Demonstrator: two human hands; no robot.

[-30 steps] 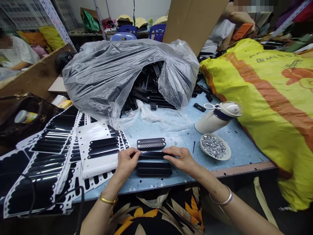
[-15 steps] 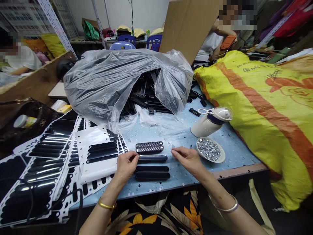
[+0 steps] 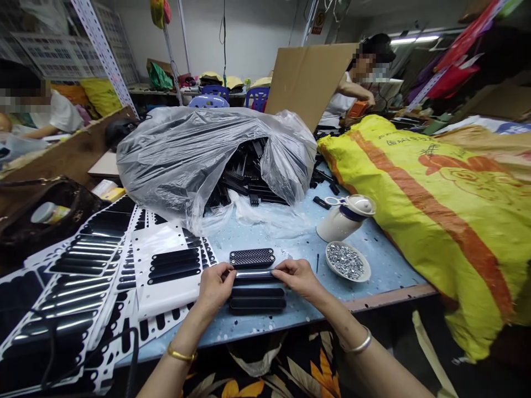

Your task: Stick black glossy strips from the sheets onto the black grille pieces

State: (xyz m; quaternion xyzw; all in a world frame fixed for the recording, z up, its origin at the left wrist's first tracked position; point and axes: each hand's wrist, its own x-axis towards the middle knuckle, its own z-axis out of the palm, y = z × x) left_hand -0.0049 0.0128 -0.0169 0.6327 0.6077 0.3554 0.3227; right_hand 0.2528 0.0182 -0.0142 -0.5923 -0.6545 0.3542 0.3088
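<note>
My left hand pinches the left end of a glossy black strip with rounded ends. At its other end, the thumb and fingers of my right hand are closed on it. The strip is level, stretched between both hands low over the table. Just behind it lies a black textured piece with silver rivets at its corners. Two smooth black bars lie side by side in front of it. Left of my left hand is a white backing sheet bearing several black strips.
A bowl of small silvery metal parts and a white lidded jug stand at right. Behind, a clear plastic bag holds black comb-like pieces. A yellow sack leans along the right edge. Co-workers sit at far left and far right.
My right hand has moved left and taken hold of the strip's right end. My left hand keeps its pinch on the left end. The camera view has tilted up somewhat.
</note>
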